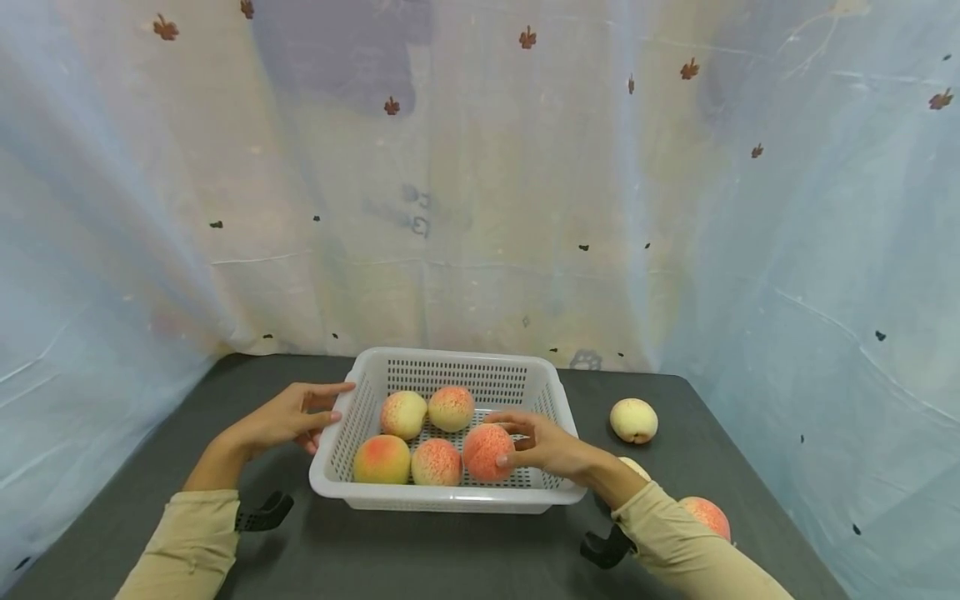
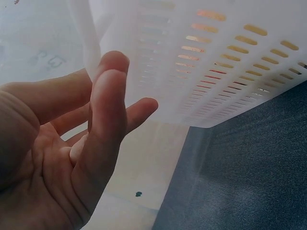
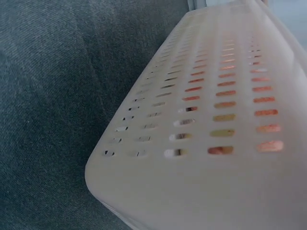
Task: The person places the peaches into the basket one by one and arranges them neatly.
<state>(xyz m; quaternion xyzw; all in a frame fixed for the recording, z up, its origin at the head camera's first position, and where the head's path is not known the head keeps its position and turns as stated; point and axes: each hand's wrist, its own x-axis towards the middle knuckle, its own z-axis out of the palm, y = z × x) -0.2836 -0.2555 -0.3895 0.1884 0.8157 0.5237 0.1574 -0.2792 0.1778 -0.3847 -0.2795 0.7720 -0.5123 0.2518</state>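
from the head view our right hand (image 1: pixel 542 444) curls round a peach (image 1: pixel 487 452) in the basket (image 1: pixel 450 500); four peaches lie in beside it, three wait outside. left wrist: left hand (image 2: pixel 72 158) open beside the basket wall (image 2: pixel 216 62). right wrist: only basket wall (image 3: pixel 206 143)

A dark grey table (image 1: pixel 420 550) fills the foreground; behind its far edge hangs a pale, wrinkled curtain (image 1: pixel 480 208) scattered with small brown leaf prints; the cloth wraps round the table's left and right sides too; soft, even light falls throughout.
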